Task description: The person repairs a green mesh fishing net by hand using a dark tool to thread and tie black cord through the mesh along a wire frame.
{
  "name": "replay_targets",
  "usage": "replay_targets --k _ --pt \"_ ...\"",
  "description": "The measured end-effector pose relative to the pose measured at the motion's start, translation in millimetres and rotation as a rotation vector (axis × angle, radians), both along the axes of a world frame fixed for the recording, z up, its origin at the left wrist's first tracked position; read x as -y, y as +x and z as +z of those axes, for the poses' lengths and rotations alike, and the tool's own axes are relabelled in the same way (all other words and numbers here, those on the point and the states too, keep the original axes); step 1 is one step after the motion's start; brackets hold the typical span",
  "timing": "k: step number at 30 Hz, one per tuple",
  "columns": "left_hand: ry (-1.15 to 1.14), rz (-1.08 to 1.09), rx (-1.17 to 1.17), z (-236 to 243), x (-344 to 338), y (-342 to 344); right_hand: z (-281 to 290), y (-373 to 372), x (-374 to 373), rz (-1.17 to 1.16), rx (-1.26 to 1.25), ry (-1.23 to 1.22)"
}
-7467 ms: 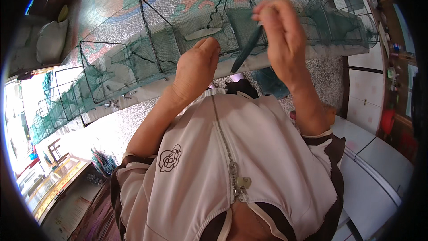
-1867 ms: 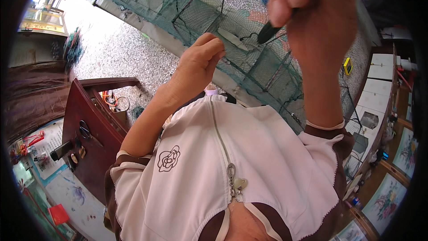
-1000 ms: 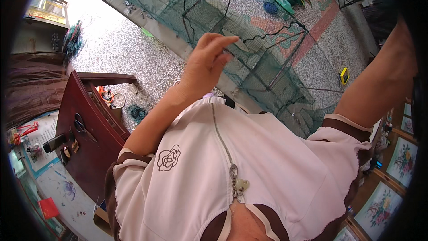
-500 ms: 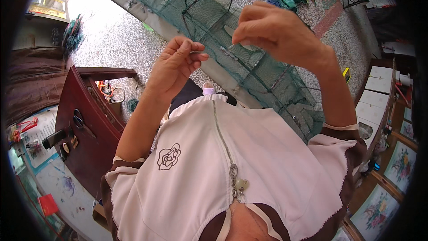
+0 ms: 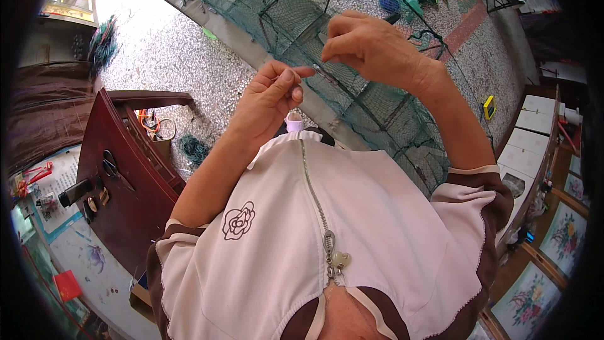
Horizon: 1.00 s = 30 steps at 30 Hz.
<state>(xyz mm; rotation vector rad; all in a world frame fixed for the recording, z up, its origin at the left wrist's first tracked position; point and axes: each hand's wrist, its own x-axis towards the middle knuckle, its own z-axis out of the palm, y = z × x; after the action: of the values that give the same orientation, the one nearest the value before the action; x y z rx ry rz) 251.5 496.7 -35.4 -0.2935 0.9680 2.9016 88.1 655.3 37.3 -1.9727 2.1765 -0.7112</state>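
My left hand (image 5: 269,93) is raised in front of me, its thumb pressed to the curled fingers and its index finger reaching toward the right. Whatever it pinches is too small to make out. Close by, my right hand (image 5: 371,50) is bent at the wrist, thumb and index finger pinched together. Any thing between those fingertips is hidden or too fine to name. A small gap separates the two hands. Beneath and beyond them stretches green netting (image 5: 296,16) on dark frame bars, lying across the speckled floor.
A dark red wooden chair (image 5: 104,214) at the left carries scissors (image 5: 113,167) and a black object (image 5: 75,193). Green twine (image 5: 193,150) lies beside it. White drawers (image 5: 527,135) and a yellow tool (image 5: 489,107) are at the right. Blue twine (image 5: 389,4) lies far off.
My left hand has moved to the right and its index finger has straightened. My right hand has shifted slightly left, so the hands are closer together. The thin items seen at their fingertips no longer show clearly.
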Motion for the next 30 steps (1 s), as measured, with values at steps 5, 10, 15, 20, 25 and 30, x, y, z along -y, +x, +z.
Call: replay_targets --k 5,10,15,20,25,30 --pt "0.067 0.003 0.043 -5.1 -0.9 0.1 -0.2 1.0 5.0 0.03 0.024 -0.028" --pt "0.278 -0.025 0.157 -13.7 -0.3 1.2 -0.2 12.8 12.3 -0.034 0.296 0.01" --pt "0.326 -0.03 0.166 -18.6 -9.0 -4.0 -16.8 22.7 18.0 -0.008 0.393 0.026" --pt "0.151 0.004 0.065 -15.2 -9.8 -3.4 -17.2 32.6 20.1 -0.015 0.113 -0.264" --pt "-0.571 0.236 -0.248 1.1 -27.5 -7.6 16.5 60.8 33.9 0.133 0.312 -0.483" --pt "-0.407 0.274 -0.069 16.8 -33.3 -8.0 55.5 56.0 33.8 -0.026 1.162 -0.503"
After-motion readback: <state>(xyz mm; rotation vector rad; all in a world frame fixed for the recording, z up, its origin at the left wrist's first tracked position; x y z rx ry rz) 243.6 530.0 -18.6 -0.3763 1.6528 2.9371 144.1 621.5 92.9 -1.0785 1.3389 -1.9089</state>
